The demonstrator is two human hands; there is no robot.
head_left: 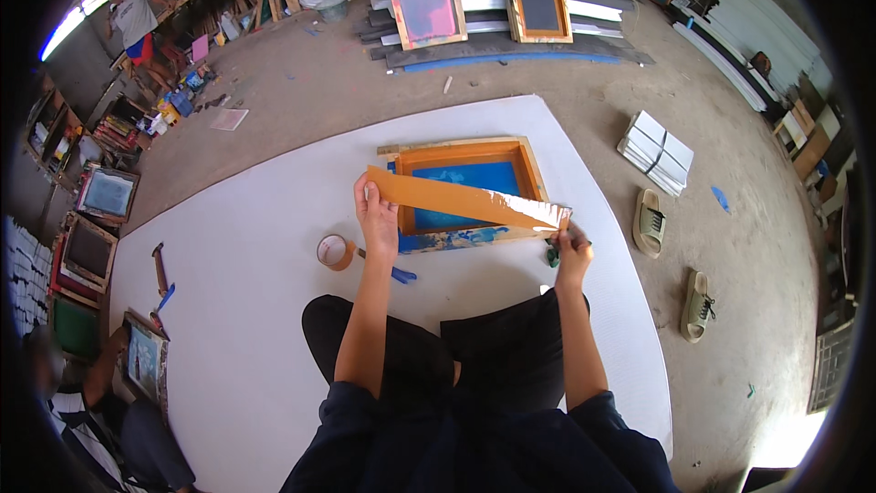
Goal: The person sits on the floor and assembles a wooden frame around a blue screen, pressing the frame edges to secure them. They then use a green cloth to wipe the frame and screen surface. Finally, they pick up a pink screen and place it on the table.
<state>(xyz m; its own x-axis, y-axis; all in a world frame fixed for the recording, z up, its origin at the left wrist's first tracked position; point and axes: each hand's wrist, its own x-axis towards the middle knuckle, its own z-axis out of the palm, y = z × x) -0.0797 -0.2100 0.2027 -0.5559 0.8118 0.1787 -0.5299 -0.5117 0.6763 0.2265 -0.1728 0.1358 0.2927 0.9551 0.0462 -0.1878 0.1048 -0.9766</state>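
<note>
A strip of brown packing tape (438, 196) is stretched between my hands, slanting down to the right, with a white glare on its right part. My left hand (376, 219) pinches its left end. At the other end, the fingers of my right hand (573, 254) are closed on the tape. Beneath the strip lies a wooden screen-printing frame (531, 167) with blue mesh (493, 173) and brown tape along its inner edges. The tape covers part of the mesh. Left of the frame stands a tape roll (334, 252). A blue-ended tool (402, 275) lies beside my left forearm, partly hidden.
I sit on a white sheet (237, 310). A hammer (161, 269) lies to the left, near a person (100, 420) holding another frame (146, 358). Sandals (650, 224) and a tied white stack (659, 153) are right. Two frames (427, 7) lean at the back; another person (137, 18) stands far left.
</note>
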